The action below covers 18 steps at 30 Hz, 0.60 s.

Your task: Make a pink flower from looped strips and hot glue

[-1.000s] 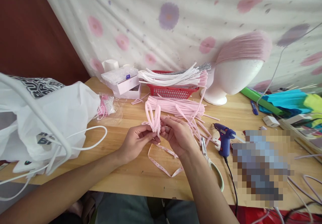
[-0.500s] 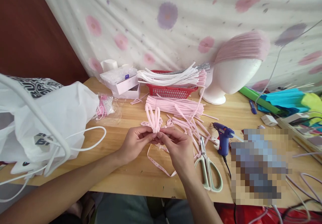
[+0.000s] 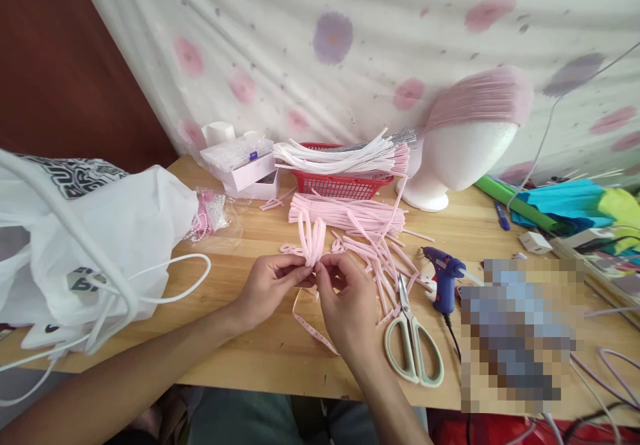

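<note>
Both hands meet over the table's front half, pinching the base of looped pink pipe cleaners whose loops stand upright. My left hand grips the base from the left with thumb and fingers. On the other side my right hand pinches the same base, its fingers curled. Behind them lies a bundle of pink pipe cleaners, with loose pink pieces spread to the right. A pink measuring tape curves on the wood below the hands. Scissors rest right of my right hand.
A red basket holds white, silver and pink stems. Beside it stands a white foam head with a pink cap. A blue glue gun is right of the scissors. White bags and a cable occupy the left.
The pink loops have turned and shifted slightly right, now showing more spread. My right hand has moved a little left and down. My left hand keeps its pinch.
</note>
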{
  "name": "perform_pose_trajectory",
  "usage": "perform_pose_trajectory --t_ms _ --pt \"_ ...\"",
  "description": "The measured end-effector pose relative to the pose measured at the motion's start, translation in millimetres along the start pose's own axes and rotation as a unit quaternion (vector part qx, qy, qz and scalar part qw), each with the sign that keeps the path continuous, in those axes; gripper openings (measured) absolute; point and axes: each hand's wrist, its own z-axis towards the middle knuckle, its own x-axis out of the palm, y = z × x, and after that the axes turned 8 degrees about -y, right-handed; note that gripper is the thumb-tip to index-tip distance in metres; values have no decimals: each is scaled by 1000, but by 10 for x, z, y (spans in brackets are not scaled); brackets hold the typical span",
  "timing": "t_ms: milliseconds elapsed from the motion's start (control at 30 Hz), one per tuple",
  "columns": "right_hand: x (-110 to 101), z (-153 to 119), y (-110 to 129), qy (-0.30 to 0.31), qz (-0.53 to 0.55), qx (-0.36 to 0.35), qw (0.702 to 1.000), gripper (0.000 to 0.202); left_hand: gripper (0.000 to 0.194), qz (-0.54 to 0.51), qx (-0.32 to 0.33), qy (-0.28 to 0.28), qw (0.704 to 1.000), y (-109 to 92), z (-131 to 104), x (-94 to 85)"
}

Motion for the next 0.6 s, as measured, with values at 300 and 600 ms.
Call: perform_pose_trajectory --t_ms 300,600 --pt "86 -97 -11 -79 -65 -131 986 11 23 -63 5 -56 996 -37 -13 85" --pt "121 -141 -38 -101 -73 -175 977 13 21 -72 24 -56 996 -70 -37 104"
